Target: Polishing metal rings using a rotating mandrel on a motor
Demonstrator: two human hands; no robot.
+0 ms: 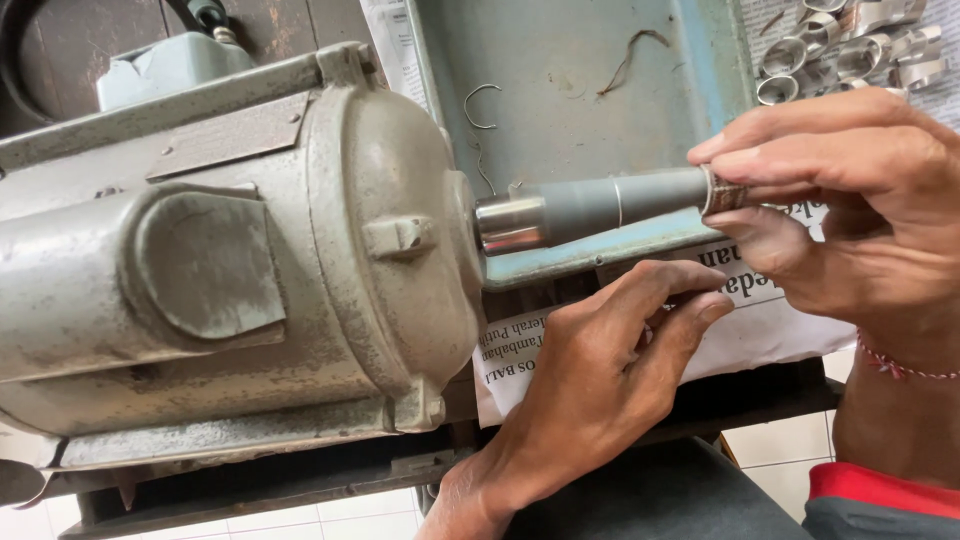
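A large grey electric motor [230, 260] fills the left side, with a tapered grey spindle [590, 208] sticking out to the right. A small patterned metal ring [722, 192] sits on the spindle's tip. My right hand [850, 200] pinches that ring between thumb and fingers. Below the spindle, my left hand [610, 370] rests with fingers curled on a sheet of newspaper [770, 320]; it seems to hold nothing.
A worn blue-green metal tray [580, 80] lies behind the spindle, with bits of wire in it. Several shiny metal rings [850, 50] are piled at the top right. Dark bench edge and white floor tiles show below.
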